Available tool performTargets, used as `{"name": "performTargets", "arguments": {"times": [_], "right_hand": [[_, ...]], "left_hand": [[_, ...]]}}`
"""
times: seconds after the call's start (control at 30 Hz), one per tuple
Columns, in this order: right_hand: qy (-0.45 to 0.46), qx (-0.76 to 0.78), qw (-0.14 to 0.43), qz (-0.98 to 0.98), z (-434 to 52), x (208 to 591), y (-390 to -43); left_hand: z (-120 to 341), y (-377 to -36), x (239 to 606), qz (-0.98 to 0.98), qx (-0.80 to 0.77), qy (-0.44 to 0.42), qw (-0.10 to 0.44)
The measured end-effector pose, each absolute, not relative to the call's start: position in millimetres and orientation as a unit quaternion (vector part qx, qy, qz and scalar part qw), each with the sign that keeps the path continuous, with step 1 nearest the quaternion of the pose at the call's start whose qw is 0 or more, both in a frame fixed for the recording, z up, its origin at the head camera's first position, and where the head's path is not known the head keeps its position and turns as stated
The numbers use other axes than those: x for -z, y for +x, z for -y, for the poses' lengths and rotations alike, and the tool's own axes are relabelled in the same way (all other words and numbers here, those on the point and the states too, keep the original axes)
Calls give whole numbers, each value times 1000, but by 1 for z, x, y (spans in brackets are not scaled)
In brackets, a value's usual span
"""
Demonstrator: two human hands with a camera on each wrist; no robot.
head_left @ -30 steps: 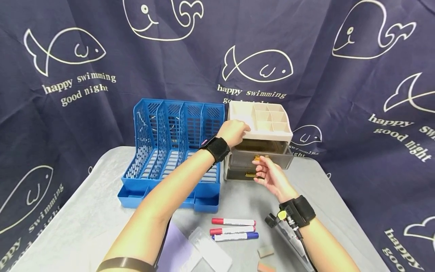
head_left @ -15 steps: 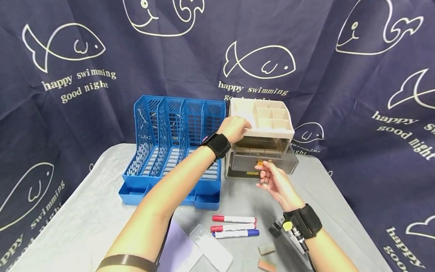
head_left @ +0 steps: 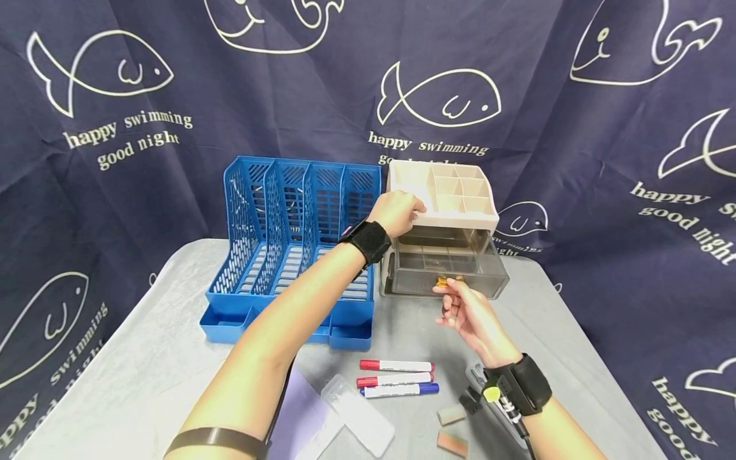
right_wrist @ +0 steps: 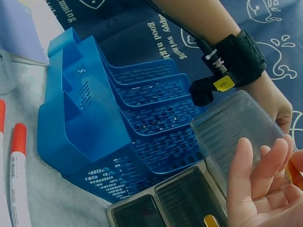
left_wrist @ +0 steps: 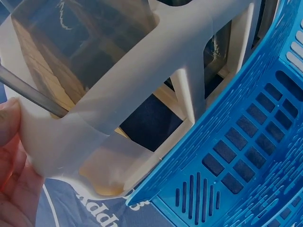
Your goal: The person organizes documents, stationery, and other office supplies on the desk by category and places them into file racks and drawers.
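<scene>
Two bare hands working at a beige plastic drawer organiser [head_left: 443,211] standing at the back of the grey worktop [head_left: 144,358] in the head view. Left hand [head_left: 397,212] curling its fingers over the front left edge of the organiser's compartmented top, gripping it. Right hand [head_left: 462,310] pinching the small gold knob [head_left: 442,280] of the smoky translucent upper drawer [head_left: 454,271], that drawer standing pulled out well past the frame. Standing just beside the organiser on its left, a blue perforated plastic file rack [head_left: 293,243] with upright dividers. Lying nearer the person: two red-capped white markers [head_left: 395,373] and one blue-capped white marker [head_left: 402,390] side by side, a clear plastic case [head_left: 359,418] partly over a lilac sheet [head_left: 299,428], and two small erasers [head_left: 451,429].

Filling the left wrist view, the organiser's beige frame [left_wrist: 142,94] close up, with left fingertips [left_wrist: 12,142] pressing against its edge at lower left, the dark drawer wall showing above and the blue rack [left_wrist: 246,156] touching or just beside it at right.

Showing in the right wrist view, the right hand's fingers [right_wrist: 258,189] at lower right before the translucent drawer [right_wrist: 236,137]; pinch itself mostly cut off by the picture's edge. Beyond, the blue rack [right_wrist: 118,127], the left wrist strap, and red marker caps [right_wrist: 16,142] at far left.
</scene>
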State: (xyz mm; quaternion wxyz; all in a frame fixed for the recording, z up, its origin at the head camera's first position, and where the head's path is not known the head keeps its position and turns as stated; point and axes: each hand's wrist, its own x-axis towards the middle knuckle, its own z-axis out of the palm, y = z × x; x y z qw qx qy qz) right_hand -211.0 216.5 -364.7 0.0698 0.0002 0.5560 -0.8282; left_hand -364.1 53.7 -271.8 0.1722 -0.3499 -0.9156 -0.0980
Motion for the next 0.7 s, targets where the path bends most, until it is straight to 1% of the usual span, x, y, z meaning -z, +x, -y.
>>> {"name": "performTargets", "arguments": {"times": [0.33,0.5,0.6,0.7], "right_hand": [[-15,828,83,-554,-220,373,-206],[-54,796,84,-597,-227,378,-206],[-86,759,75,-641,-234,380,-205],[-97,724,52,-681,-241,379,-204]], "left_hand": [[-56,-364,275,914,101,-356,167],[-54,-365,274,915,101,-357,159],[-53,-367,272,915,100,-358,157],[-53,-368,269,914,103,-360,157]]}}
